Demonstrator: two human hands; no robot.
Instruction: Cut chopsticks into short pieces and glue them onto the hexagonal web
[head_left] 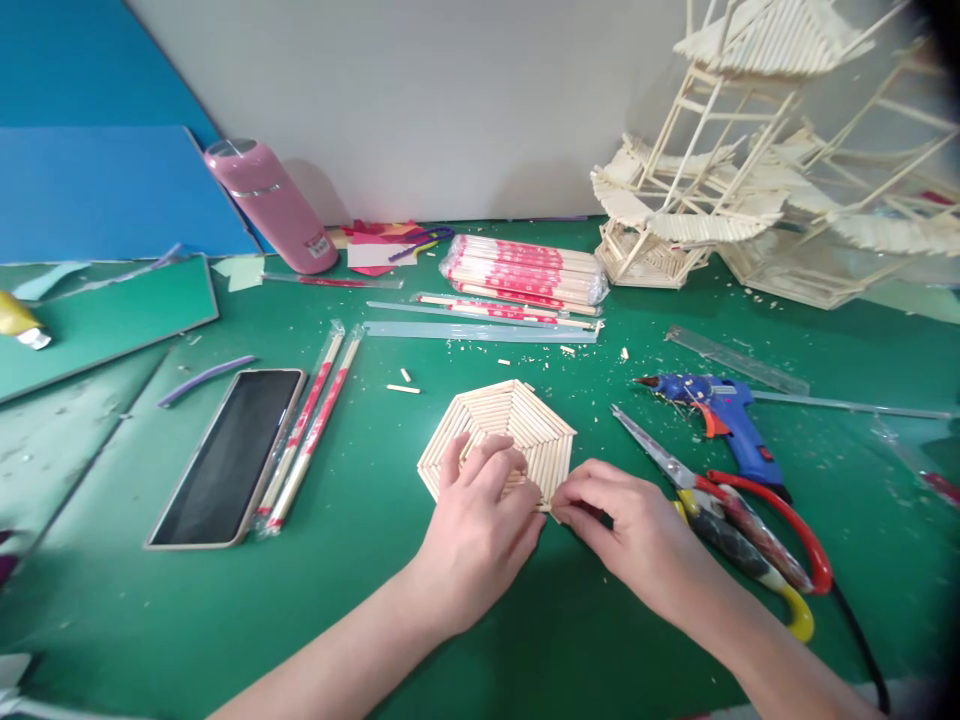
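A many-sided panel of thin wooden sticks [546, 432], its rows running in nested rings, lies on the green bench [315, 620] just below the middle of the frame. The left hand [480, 510] is spread over its lower left part, fingers bent onto the sticks; whether this grip clasps the panel or only rests on it I cannot tell, as the hand hides the contact. The right hand [626, 520] has its grip pinched, thumb and forefinger together on the panel's lower right edge.

Stick crumbs lie scattered above the panel. Right of it, scissors [671, 460] with red handles lie open-tipped toward the upper left, near yellow-and-black handles [739, 545] and a blue glue gun [720, 405] with an orange trigger. Left of the panel are two wrapped chopstick packs [315, 430], beside a dark-screened phone [229, 460].

Farther up, near the centre, a bundle of red-and-white wrapped chopsticks [525, 270] sits above pale translucent strips [480, 331]. A pink bottle [274, 205] leans against blue boards [97, 190] at the upper left, and tiered stick models [720, 170] stand at the upper right.
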